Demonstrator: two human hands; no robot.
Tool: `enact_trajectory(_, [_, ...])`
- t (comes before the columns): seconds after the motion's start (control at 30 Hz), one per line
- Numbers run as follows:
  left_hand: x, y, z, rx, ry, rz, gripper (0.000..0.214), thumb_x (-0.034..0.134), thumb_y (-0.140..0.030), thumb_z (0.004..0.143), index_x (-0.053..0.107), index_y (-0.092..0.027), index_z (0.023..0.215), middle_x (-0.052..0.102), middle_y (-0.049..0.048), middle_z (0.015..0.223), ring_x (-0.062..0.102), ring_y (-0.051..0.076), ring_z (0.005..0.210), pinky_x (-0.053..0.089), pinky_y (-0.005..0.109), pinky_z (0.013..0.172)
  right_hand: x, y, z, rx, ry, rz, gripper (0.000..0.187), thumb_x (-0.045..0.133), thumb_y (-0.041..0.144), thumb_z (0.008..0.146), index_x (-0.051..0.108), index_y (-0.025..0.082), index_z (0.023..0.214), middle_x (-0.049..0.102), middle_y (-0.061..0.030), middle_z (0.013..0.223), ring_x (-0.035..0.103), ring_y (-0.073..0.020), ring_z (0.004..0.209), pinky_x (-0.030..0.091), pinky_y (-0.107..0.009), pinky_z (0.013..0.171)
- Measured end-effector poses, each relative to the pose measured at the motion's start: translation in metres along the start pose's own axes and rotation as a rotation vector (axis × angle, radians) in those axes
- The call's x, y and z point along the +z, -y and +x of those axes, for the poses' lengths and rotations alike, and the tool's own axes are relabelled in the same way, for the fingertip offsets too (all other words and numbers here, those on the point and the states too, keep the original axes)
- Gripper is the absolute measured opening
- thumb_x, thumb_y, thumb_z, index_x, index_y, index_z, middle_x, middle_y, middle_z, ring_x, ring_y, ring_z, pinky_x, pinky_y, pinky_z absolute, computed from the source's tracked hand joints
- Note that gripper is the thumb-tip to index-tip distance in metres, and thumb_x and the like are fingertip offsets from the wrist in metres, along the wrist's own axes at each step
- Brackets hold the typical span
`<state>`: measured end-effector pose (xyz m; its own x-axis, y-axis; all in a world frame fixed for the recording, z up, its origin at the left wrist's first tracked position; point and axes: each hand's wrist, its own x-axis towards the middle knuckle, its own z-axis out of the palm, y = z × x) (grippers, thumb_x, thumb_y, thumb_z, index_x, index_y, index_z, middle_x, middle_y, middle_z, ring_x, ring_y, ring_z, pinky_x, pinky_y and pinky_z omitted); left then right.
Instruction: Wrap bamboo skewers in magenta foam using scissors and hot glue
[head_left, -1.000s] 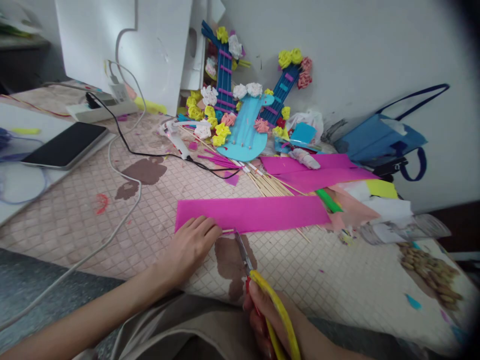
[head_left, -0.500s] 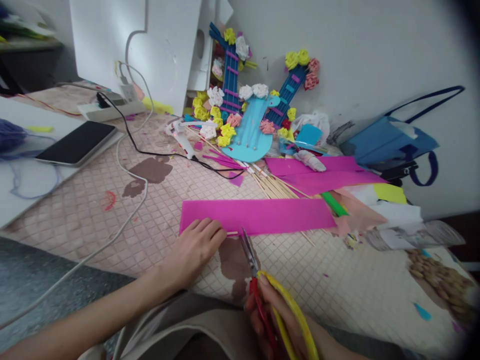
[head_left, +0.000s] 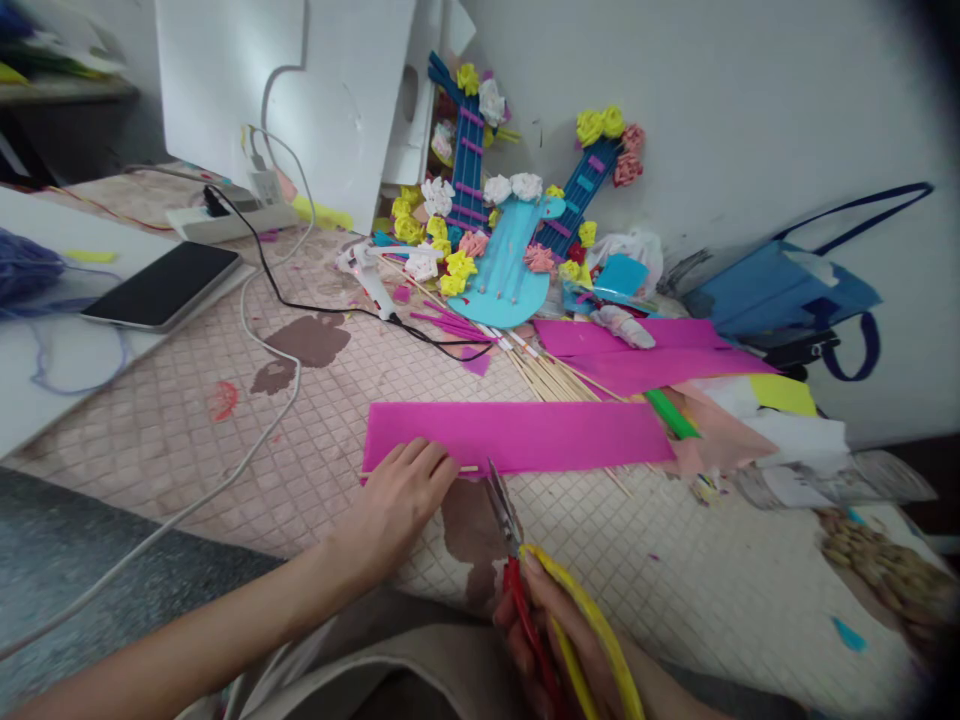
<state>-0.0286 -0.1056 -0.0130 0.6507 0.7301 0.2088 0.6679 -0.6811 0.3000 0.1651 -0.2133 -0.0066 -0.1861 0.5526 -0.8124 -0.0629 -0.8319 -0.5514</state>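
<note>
A long magenta paper strip (head_left: pixel 525 435) lies crosswise on the table in front of me. My left hand (head_left: pixel 401 500) is closed over a thin pale stick (head_left: pixel 469 469), pinning it along the strip's near edge. The stick shows on both sides of the fingers; its middle is hidden beneath them. In my right hand (head_left: pixel 551 620) are scissors (head_left: pixel 506 515) with one red and one yellow handle. Their blades are slightly apart and point away from me, with the tips at the strip's near edge, just right of the stick's end.
Behind the strip are a bundle of thin sticks (head_left: pixel 551 372), a white glue gun (head_left: pixel 371 285) and blue guitar-shaped crafts (head_left: pixel 502 270) with paper flowers. A phone (head_left: pixel 165 285) and a white cable (head_left: pixel 285 400) lie left. More magenta paper (head_left: pixel 660 365) and a blue bag (head_left: pixel 780 280) are at right.
The stick's left end now shows beyond my left hand, and slightly more of it sticks out on the right. The whole view has shifted a little; both hands keep nearly the same places.
</note>
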Motion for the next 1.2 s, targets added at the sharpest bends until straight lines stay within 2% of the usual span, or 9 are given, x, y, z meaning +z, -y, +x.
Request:
enact_trajectory(0.17, [0.000, 0.001, -0.001, 0.006, -0.025, -0.077, 0.020, 0.048, -0.007, 0.083, 0.057, -0.016, 0.098, 0.059, 0.0081, 0.091, 0.054, 0.023, 0.087, 0.049, 0.035, 0.077, -0.001, -0.001, 0.000, -0.007, 0.007, 0.008, 0.068, 0.040, 0.083, 0.071, 0.052, 0.018, 0.084, 0.051, 0.0058, 0.048, 0.046, -0.0070, 0.033, 0.035, -0.019, 0.035])
enact_trajectory(0.43, [-0.001, 0.001, 0.000, 0.029, -0.036, -0.091, 0.022, 0.047, -0.006, 0.081, 0.058, -0.015, 0.098, 0.060, 0.0084, 0.092, 0.055, 0.023, 0.088, 0.049, 0.036, 0.079, 0.006, 0.008, -0.005, -0.008, -0.005, -0.010, 0.073, 0.045, 0.088, 0.061, 0.052, 0.018, 0.080, 0.051, 0.0065, 0.047, 0.044, -0.0061, 0.031, 0.035, -0.019, 0.034])
enact_trajectory(0.63, [-0.002, 0.001, 0.000, 0.039, -0.005, -0.115, 0.024, 0.051, -0.004, 0.078, 0.058, -0.012, 0.100, 0.061, 0.0098, 0.097, 0.054, 0.025, 0.089, 0.049, 0.039, 0.081, 0.004, 0.005, -0.003, -0.027, -0.022, 0.002, 0.070, 0.044, 0.086, 0.064, 0.051, 0.018, 0.079, 0.050, 0.0066, 0.045, 0.043, -0.0059, 0.031, 0.034, -0.018, 0.034])
enact_trajectory(0.77, [0.002, 0.002, 0.000, 0.042, -0.039, -0.107, 0.019, 0.049, -0.006, 0.083, 0.058, -0.014, 0.099, 0.061, 0.0087, 0.095, 0.053, 0.023, 0.087, 0.048, 0.037, 0.078, 0.003, 0.004, -0.001, -0.016, -0.016, -0.002, 0.073, 0.043, 0.088, 0.062, 0.051, 0.018, 0.081, 0.051, 0.0063, 0.047, 0.044, -0.0068, 0.032, 0.036, -0.019, 0.034])
enact_trajectory(0.87, [0.006, 0.005, 0.001, -0.044, -0.087, -0.053, 0.009, 0.050, -0.013, 0.089, 0.059, -0.015, 0.090, 0.059, 0.0079, 0.091, 0.053, 0.023, 0.083, 0.047, 0.037, 0.074, 0.005, 0.007, -0.002, -0.006, -0.020, -0.013, 0.077, 0.044, 0.091, 0.056, 0.051, 0.018, 0.080, 0.050, 0.0068, 0.046, 0.043, -0.0068, 0.031, 0.034, -0.019, 0.033])
enact_trajectory(0.93, [0.007, 0.007, 0.002, -0.089, -0.089, -0.024, 0.009, 0.051, -0.018, 0.090, 0.059, -0.015, 0.085, 0.059, 0.0071, 0.088, 0.052, 0.023, 0.081, 0.046, 0.037, 0.072, 0.006, 0.008, -0.003, 0.007, -0.021, -0.017, 0.078, 0.045, 0.092, 0.054, 0.051, 0.018, 0.078, 0.049, 0.0070, 0.045, 0.043, -0.0067, 0.031, 0.033, -0.019, 0.033])
enact_trajectory(1.2, [0.003, 0.006, -0.003, -0.036, -0.060, 0.022, 0.014, 0.047, -0.011, 0.090, 0.060, -0.017, 0.087, 0.058, 0.0058, 0.087, 0.052, 0.022, 0.080, 0.044, 0.035, 0.070, 0.005, 0.009, -0.007, -0.025, -0.003, -0.025, 0.073, 0.046, 0.088, 0.060, 0.052, 0.018, 0.079, 0.051, 0.0068, 0.047, 0.044, -0.0063, 0.032, 0.035, -0.017, 0.033])
